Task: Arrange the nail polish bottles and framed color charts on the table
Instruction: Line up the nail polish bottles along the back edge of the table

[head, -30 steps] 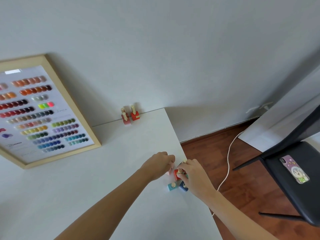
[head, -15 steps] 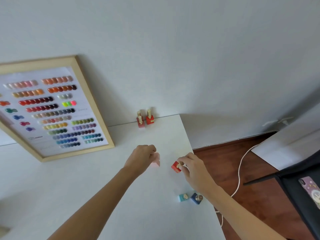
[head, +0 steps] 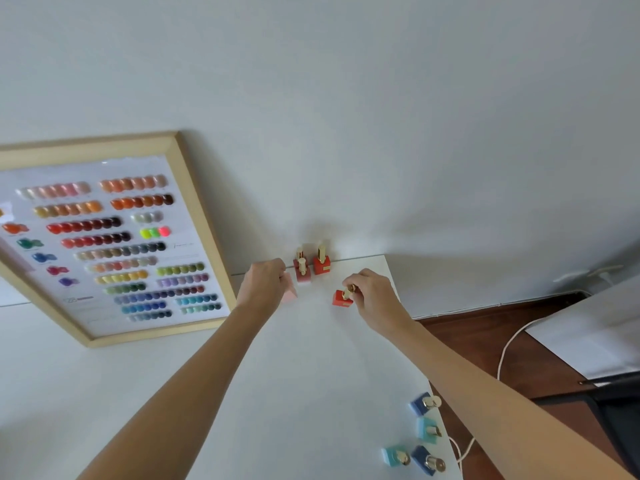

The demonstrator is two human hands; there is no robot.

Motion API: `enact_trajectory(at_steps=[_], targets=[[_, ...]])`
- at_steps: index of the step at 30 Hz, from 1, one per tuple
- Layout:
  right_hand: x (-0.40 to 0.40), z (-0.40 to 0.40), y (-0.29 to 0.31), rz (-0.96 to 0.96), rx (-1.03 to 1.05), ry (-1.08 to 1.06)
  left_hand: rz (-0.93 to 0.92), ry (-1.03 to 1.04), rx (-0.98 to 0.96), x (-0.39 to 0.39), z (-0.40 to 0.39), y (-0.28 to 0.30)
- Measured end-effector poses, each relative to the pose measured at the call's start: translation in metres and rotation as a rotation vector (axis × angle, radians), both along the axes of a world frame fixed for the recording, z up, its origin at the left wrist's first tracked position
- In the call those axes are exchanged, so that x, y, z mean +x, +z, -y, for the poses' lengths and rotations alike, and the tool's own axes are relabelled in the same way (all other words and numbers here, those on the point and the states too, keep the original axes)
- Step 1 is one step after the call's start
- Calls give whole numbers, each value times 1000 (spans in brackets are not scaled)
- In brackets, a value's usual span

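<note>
Bottles are gathering at the far edge of the white desk [head: 311,375], against the wall at about twelve o'clock: a dark red bottle [head: 299,260] at the back, a pale pink bottle [head: 303,276] just in front of it, and a red bottle [head: 322,262] standing just beside them. The right hand [head: 372,294] is pinching the gold cap of another red bottle [head: 341,297] between closed fingers [head: 353,284], holding it tilted near the row, at about one o'clock. The left hand [head: 265,284] is curling its fingers around a pale pink bottle [head: 289,294]; how firm that hold is cannot be told, since the bottle is blurred. Four blue and teal bottles [head: 420,434] are lying on their sides near the desk's right edge at about five o'clock, well apart from the row. The framed color chart [head: 104,244] is leaning against the wall at ten o'clock. Both hands are closing on a tight cluster, so a knuckle or a tilted bottle could probably knock the standing ones over. The lying bottles, so near the edge, could roll off onto the wooden floor [head: 519,341] if the desk gets jolted.
</note>
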State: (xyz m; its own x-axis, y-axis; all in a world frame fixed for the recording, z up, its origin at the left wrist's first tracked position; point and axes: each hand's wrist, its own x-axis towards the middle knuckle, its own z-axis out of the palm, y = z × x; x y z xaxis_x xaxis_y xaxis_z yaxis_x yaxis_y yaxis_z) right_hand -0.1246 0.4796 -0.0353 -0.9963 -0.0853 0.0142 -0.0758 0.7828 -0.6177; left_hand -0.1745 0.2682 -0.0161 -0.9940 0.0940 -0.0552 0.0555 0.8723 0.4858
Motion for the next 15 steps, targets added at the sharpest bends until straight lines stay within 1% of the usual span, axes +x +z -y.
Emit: enact_trajectory(at_steps=[3, 8, 15], targets=[[-24, 7, -2, -8, 3, 8, 26, 20, -13, -16, -3, -4], [-54, 15, -8, 6, 5, 15, 72, -21, -68, -34, -6, -13], [-76, 21, -16, 2, 5, 23, 72, -59, -126, -48, -11, -22]])
